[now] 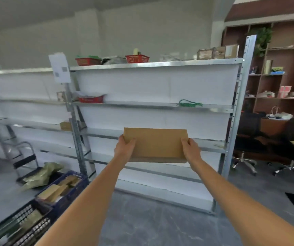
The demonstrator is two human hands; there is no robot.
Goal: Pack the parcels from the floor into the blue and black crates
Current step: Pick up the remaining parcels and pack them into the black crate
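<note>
At the far lower left sits the black crate (30, 226), with parcels showing through its lattice, and just beside it, further from us, the blue crate (68, 190), which holds a handful of brown parcels; the blur keeps us from counting them exactly. Behind the blue crate a heap of greenish bagged parcels (41, 174) lies on the floor, next to a small trolley (25, 157). So we count two crates, one of each colour.

In the middle we hold one flat brown cardboard parcel (156, 144) out in front of us, in the air before the metal shelving (156, 105). Our left hand (124, 148) grips its left edge, thumb over the top face and fingers curled beneath; our right hand (190, 150) grips the right edge the same way. The parcel is level and touches nothing but our hands.

We judge the step in hand to be the carry: the parcel is up off the floor but not yet in a crate. The next move calls for a swing down and to the left, and the blue crate looks to have room along its near side.
</note>
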